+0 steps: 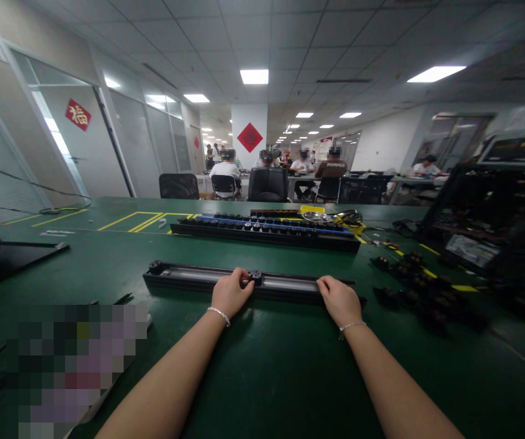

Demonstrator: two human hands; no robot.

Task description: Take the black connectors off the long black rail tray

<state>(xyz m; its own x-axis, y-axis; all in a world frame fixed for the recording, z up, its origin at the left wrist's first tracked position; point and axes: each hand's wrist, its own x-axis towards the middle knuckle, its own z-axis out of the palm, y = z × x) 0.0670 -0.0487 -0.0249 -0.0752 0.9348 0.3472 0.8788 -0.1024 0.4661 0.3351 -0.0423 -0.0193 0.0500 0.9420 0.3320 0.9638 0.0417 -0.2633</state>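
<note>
A long black channel-shaped housing (184,285) lies across the green table in front of me, with a shiny grey strip (289,285) along its inside. A small black block (256,278) sits in the channel near its middle. My left hand (232,296) is closed, thumb and fingers together at the left side of this block; the fingertips are partly hidden. Toward the right end, my right hand (341,300) is closed on the housing, its fingers curled over the channel. Another black block (156,266) stands at the housing's left end.
Behind lies a black tray (266,236) with rows of small dark parts. Dark parts are heaped (420,286) at right, near a large black open-framed device (472,213). A blurred-out sheet (83,360) lies front left, a black stand base (24,262) beyond it. People sit far back.
</note>
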